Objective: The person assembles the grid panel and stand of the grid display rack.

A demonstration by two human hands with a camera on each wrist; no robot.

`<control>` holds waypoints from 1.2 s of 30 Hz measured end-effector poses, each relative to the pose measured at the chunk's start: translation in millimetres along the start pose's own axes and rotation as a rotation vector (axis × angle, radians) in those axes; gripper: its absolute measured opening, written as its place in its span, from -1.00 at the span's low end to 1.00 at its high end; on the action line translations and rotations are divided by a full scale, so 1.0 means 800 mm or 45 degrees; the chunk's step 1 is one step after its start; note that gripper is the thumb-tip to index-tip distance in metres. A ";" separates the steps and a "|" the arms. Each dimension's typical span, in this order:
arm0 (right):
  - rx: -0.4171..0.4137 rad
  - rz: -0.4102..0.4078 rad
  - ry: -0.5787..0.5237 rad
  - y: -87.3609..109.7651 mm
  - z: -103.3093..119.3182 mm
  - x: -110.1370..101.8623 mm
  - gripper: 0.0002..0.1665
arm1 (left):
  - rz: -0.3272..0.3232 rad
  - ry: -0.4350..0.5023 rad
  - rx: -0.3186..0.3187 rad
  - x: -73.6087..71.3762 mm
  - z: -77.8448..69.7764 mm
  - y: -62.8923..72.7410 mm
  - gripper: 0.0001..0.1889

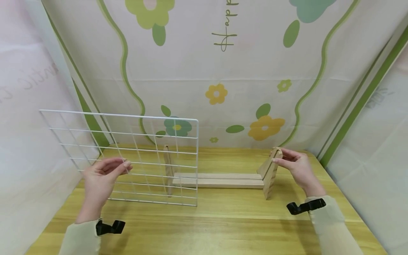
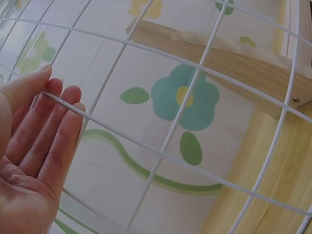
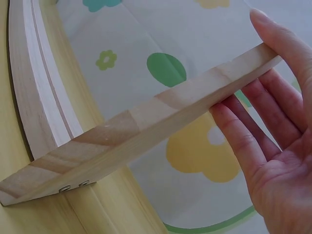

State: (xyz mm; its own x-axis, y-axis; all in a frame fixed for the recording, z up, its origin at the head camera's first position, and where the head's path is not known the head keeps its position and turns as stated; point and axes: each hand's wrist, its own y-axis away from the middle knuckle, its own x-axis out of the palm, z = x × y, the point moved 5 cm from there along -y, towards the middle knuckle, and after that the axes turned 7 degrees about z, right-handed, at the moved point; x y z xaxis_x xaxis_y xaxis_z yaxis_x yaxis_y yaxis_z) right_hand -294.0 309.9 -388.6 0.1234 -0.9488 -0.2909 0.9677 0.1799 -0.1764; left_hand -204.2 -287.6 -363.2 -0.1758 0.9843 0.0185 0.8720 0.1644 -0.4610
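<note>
My left hand [image 1: 101, 180] pinches a wire of a white wire grid panel [image 1: 197, 159] between thumb and fingers. The panel stands upright, raised in front of the left part of a wooden stand. Two light wood side pieces and a long crossbar [image 1: 218, 182] make up this stand. With thumb on one side and fingers on the other, my right hand [image 1: 299, 170] holds the upper end of the right side piece [image 1: 271, 177]. Through the wires shows the left side piece [image 1: 168, 166]. Metal fasteners [image 3: 75, 186] sit low on the right side piece in the right wrist view.
The stand rests on a wood-grain tabletop [image 1: 210, 230]. A pale cloth [image 1: 248, 71] with printed flowers hangs behind it, and further cloth panels [image 1: 379, 134] close off both sides. Black camera mounts [image 1: 109, 227] sit on both wrists.
</note>
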 end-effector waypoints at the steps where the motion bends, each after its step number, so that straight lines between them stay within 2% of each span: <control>1: -0.007 0.003 0.006 0.000 0.001 0.002 -0.33 | -0.001 -0.010 0.000 0.001 0.000 0.000 -0.83; 8: -0.044 0.008 -0.076 -0.002 0.007 0.018 -0.40 | 0.002 -0.038 -0.001 0.011 -0.003 0.001 -0.85; 17: -0.070 0.007 -0.090 0.001 0.015 0.042 -0.45 | 0.012 -0.033 -0.004 0.017 -0.006 0.004 -0.88; 21: -0.070 -0.005 -0.066 0.003 0.017 0.045 -0.45 | 0.005 -0.051 -0.004 0.021 -0.007 0.005 -0.89; 27: -0.035 -0.014 -0.049 0.003 0.014 0.044 -0.42 | 0.008 -0.090 -0.030 0.036 -0.012 0.009 -0.86; 36: -0.046 0.003 -0.008 0.002 0.013 0.044 -0.35 | -0.016 -0.072 -0.063 0.060 -0.017 0.008 -0.87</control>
State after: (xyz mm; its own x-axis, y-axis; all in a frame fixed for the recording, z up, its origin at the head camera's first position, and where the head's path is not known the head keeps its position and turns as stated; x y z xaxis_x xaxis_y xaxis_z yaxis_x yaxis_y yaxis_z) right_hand -285.8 274.0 -389.1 0.1269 -0.9501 -0.2851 0.9589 0.1910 -0.2099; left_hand -200.8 -238.7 -353.3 -0.2116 0.9770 -0.0270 0.8907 0.1814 -0.4169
